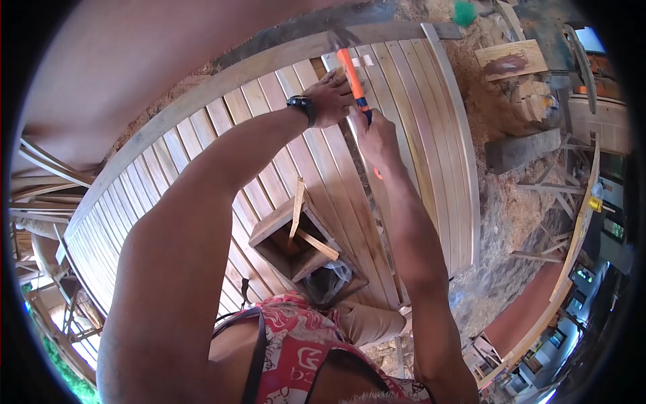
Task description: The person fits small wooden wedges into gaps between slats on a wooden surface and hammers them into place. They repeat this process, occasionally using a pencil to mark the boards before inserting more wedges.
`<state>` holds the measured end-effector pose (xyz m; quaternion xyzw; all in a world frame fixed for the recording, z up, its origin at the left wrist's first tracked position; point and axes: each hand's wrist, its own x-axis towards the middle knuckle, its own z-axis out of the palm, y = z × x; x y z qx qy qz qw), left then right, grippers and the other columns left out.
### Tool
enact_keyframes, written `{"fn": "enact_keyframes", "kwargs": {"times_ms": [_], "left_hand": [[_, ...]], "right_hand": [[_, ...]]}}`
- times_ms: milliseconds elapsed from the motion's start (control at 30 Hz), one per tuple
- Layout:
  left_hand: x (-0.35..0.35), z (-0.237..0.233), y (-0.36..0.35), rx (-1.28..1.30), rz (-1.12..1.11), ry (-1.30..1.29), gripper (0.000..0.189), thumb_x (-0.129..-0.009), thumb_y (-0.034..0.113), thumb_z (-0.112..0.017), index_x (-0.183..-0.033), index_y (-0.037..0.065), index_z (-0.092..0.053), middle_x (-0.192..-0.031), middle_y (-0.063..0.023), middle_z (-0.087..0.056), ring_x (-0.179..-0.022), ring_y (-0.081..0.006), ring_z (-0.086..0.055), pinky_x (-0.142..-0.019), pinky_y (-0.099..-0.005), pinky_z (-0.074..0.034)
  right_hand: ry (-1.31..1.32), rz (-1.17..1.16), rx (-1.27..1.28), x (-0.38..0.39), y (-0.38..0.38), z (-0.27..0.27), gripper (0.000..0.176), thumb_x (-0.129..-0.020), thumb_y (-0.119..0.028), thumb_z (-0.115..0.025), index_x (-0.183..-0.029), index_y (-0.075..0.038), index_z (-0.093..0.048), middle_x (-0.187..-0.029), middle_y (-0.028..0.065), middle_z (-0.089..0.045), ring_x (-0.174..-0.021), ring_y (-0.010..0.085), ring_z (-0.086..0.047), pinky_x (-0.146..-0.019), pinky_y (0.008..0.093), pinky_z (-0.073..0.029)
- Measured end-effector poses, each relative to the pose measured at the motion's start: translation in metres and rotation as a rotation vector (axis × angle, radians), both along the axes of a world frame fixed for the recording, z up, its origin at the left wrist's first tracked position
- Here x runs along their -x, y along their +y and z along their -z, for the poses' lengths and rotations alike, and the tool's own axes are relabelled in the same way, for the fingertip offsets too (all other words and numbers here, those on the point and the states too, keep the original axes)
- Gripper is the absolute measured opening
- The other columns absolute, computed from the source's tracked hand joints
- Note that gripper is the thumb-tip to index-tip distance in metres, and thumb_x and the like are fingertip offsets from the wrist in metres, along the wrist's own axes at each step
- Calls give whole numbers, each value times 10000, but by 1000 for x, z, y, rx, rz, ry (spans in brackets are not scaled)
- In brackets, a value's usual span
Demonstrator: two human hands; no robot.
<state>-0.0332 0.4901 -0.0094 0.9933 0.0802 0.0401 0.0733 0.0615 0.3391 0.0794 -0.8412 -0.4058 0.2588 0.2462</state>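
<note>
My right hand is closed around the dark grip of an orange-handled hammer. The hammer's head, smeared by motion, is over the far frame board of a slatted wooden panel. My left hand, with a dark watch on its wrist, is down at the slats just left of the handle. Its fingers are bent together near the far end of a slat, and the handle partly covers them. Anything small between the fingertips is hidden.
A wooden box with sticks and a plastic bag stands on the slats near my body. Wood offcuts and sawdust lie on the ground to the right. A long board on trestles stands farther right.
</note>
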Motion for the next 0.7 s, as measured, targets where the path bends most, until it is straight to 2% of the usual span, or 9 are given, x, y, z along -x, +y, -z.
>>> {"fn": "enact_keyframes", "kwargs": {"times_ms": [167,200,267,300,400,467,500,567,700], "left_hand": [[0,3,0,57,-26,27,527,-973,334,-517,-1482,203,-478,-1612,-37,-338,-1528,-287,-208,-1262,-503,-126],[1,3,1,58,-18,24,602,-946,324,-553,-1518,193,-417,-1618,-35,-333,-1534,-278,-195,-1271,-492,-115],[-1,4,-3,52,2,15,689,-920,314,-590,-1555,183,-356,-1624,-33,-328,-1540,-269,-181,-1280,-480,-104],[-3,9,-2,47,-4,-1,700,-919,316,-591,-1561,187,-343,-1625,-35,-325,-1541,-269,-179,-1279,-483,-99],[-3,8,3,55,-9,9,710,-926,324,-586,-1572,191,-324,-1629,-42,-319,-1539,-274,-190,-1279,-487,-89],[1,-7,-2,31,0,96,661,-942,333,-565,-1554,190,-360,-1628,-44,-320,-1535,-271,-202,-1280,-476,-96],[1,-7,-8,29,15,94,661,-942,333,-565,-1554,190,-360,-1628,-44,-320,-1535,-271,-202,-1280,-476,-96],[1,0,-2,-70,38,6,443,-939,301,-554,-1365,182,-569,-1565,-31,-405,-1533,-276,-191,-1262,-501,-141],[-2,4,-3,-29,-11,17,592,-943,303,-534,-1513,179,-433,-1618,-38,-344,-1531,-255,-216,-1282,-476,-107]], "right_hand": [[9,133,-563,39,-12,-4,430,-1001,-401,-598,-955,26,-608,-708,254,-661,-707,447,-685,-571,485,-514],[7,139,-567,30,-8,14,430,-1001,-401,-598,-955,26,-608,-708,254,-661,-707,447,-685,-571,485,-514],[-79,6,-26,4,-2,39,392,-996,-366,-617,-949,23,-602,-704,253,-659,-726,452,-685,-586,492,-512],[-32,7,36,-2,4,20,395,-1007,-357,-591,-948,33,-611,-706,249,-638,-727,437,-681,-606,481,-497],[27,108,-224,29,-9,-7,519,-1013,-446,-544,-927,59,-626,-766,273,-667,-774,485,-669,-640,512,-508],[28,158,-332,28,-10,21,531,-1010,-458,-545,-930,60,-631,-769,274,-672,-787,488,-669,-639,513,-511],[-27,74,-165,13,-5,36,474,-1003,-420,-578,-939,47,-627,-736,264,-662,-769,466,-678,-619,490,-507],[-11,-8,74,-4,6,15,444,-989,-409,-617,-910,28,-632,-678,252,-642,-754,440,-687,-603,471,-506],[14,135,-239,31,-9,0,585,-996,-514,-547,-913,57,-647,-760,298,-666,-817,489,-677,-657,528,-536]]}}
